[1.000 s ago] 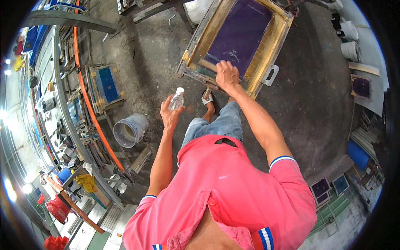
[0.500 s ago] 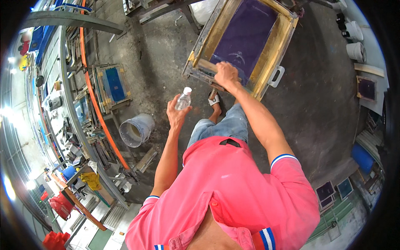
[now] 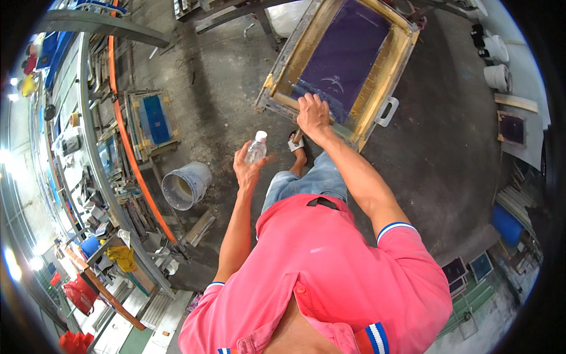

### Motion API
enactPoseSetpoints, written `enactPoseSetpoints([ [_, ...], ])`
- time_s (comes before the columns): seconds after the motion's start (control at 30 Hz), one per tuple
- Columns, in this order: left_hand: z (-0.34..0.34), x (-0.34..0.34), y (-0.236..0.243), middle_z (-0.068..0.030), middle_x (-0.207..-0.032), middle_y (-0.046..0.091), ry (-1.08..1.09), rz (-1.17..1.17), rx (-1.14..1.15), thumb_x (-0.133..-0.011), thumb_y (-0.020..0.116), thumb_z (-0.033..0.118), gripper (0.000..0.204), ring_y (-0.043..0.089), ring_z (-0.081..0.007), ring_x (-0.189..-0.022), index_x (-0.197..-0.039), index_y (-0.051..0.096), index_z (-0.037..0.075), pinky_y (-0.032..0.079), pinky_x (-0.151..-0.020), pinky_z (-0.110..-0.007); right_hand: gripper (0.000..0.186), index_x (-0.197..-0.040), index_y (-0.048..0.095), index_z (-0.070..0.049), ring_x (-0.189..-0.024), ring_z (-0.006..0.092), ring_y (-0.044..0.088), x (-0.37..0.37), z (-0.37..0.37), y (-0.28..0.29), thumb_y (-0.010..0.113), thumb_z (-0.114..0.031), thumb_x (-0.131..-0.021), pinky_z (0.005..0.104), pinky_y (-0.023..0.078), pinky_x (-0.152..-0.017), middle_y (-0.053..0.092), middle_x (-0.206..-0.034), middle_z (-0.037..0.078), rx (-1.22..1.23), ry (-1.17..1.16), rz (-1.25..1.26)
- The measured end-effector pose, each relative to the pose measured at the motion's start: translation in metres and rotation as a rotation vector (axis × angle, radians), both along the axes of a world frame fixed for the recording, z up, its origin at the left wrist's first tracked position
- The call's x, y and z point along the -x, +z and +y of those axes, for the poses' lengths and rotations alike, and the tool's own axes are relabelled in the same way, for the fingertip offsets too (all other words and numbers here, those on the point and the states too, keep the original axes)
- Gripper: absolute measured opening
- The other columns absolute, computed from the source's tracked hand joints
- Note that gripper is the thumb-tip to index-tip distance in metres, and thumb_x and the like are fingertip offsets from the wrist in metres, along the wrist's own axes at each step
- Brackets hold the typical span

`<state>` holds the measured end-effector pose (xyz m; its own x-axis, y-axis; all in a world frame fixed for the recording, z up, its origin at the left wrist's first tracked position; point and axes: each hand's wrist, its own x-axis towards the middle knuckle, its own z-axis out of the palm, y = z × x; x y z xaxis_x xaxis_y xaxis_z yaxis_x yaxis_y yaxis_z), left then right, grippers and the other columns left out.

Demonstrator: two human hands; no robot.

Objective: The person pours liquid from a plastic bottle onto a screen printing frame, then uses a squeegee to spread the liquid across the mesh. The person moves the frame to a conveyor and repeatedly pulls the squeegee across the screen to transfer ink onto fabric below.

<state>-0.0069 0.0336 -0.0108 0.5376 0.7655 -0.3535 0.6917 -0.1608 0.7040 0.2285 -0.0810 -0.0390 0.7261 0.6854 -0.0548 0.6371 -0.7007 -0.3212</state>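
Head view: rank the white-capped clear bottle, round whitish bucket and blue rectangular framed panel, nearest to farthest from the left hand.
1. Clear bottle: in the left hand.
2. Whitish bucket: left of the hand.
3. Blue framed panel: farther, upper left.

Two bare arms reach forward, the right one farther out.
The left forearm (image 3: 237, 227) runs almost straight ahead to the left grip (image 3: 248, 166), fingers curled, thumb stretched toward the right. The right forearm (image 3: 355, 171) slants inward across the front; the right grip (image 3: 313, 118) shows its back and knuckles upward, fingers bent down.
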Motion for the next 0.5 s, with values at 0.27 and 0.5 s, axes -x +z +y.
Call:
enactPoseSetpoints([
  [0.27,0.002,0.006,-0.006,-0.0129,-0.11,0.064,-0.057,0.027,-0.015,-0.055,0.089,0.021,0.076,0.064,-0.0284,-0.103,-0.127,0.066,0.009,0.049,-0.093,-0.039,0.018,-0.093,0.067,-0.007,-0.099,0.0283,0.06,-0.017,-0.063,-0.006,0.066,-0.009,-0.075,0.0454,0.049,-0.079,0.062,-0.098,0.008,-0.028,-0.169,-0.047],
  [0.5,0.012,-0.001,-0.015,-0.0139,-0.114,0.064,-0.117,-0.018,0.004,-0.057,0.09,0.017,0.077,0.064,-0.0286,-0.105,-0.129,0.065,0.006,0.048,-0.095,-0.038,0.019,-0.092,0.067,-0.008,-0.099,0.0269,0.058,0.021,-0.069,0.005,0.066,-0.009,-0.073,0.0444,0.046,-0.079,0.061,-0.097,0.007,-0.052,-0.14,-0.044],
])
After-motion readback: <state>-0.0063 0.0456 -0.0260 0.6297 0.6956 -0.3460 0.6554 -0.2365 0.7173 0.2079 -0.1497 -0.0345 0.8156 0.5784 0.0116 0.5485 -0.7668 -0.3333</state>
